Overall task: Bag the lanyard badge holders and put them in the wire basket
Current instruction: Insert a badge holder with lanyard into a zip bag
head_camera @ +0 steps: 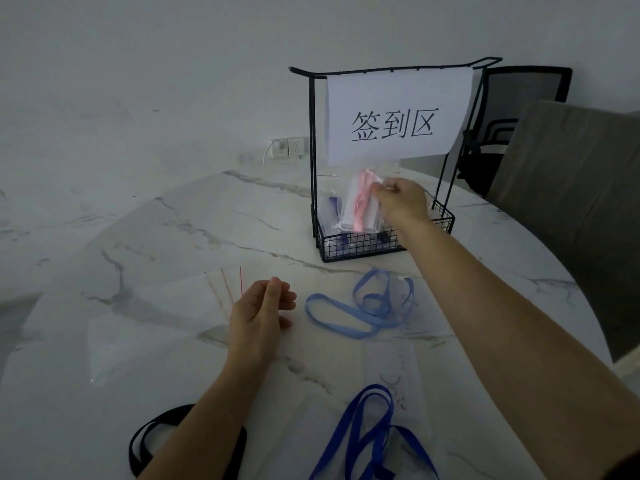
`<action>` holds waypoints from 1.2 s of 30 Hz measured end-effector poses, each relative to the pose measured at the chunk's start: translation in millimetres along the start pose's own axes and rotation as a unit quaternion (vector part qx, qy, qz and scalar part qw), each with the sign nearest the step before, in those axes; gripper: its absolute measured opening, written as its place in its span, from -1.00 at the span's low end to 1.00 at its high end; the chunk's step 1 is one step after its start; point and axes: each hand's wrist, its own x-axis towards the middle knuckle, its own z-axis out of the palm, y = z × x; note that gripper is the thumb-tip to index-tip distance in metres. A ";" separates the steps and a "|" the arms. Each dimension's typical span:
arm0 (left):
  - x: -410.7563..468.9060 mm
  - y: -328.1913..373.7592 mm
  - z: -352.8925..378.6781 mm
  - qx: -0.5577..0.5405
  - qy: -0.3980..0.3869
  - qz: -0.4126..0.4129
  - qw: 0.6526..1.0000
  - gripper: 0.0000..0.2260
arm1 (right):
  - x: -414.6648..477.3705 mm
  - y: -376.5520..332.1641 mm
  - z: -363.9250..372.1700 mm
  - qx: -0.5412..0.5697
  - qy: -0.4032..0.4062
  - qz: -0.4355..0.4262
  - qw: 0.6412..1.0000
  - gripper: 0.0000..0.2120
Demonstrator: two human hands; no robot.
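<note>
My right hand (pixel 401 199) reaches into the black wire basket (pixel 356 244) and pinches the top of a clear bag with a pink lanyard (pixel 362 202) inside it, held upright over the basket. Another bagged lanyard with dark blue strap (pixel 334 206) stands in the basket behind it. My left hand (pixel 259 310) hovers above the table with relaxed, loosely curled fingers and holds nothing. On the table lie a light blue lanyard (pixel 367 306), a dark blue lanyard (pixel 367 434) and a black lanyard (pixel 149 441), each unbagged.
Clear zip bags (pixel 194 299) with red seal lines lie fanned out left of my left hand. A white paper sign (pixel 398 116) hangs from the basket's tall frame. The round marble table (pixel 173 237) ends at the right, with chairs (pixel 571 168) beyond it.
</note>
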 end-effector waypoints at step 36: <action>3.6 0.3 -2.9 0.084 0.026 -0.012 0.996 -0.74 | -91.6 30.6 -29.6 -0.442 -0.370 -0.176 0.798 -0.58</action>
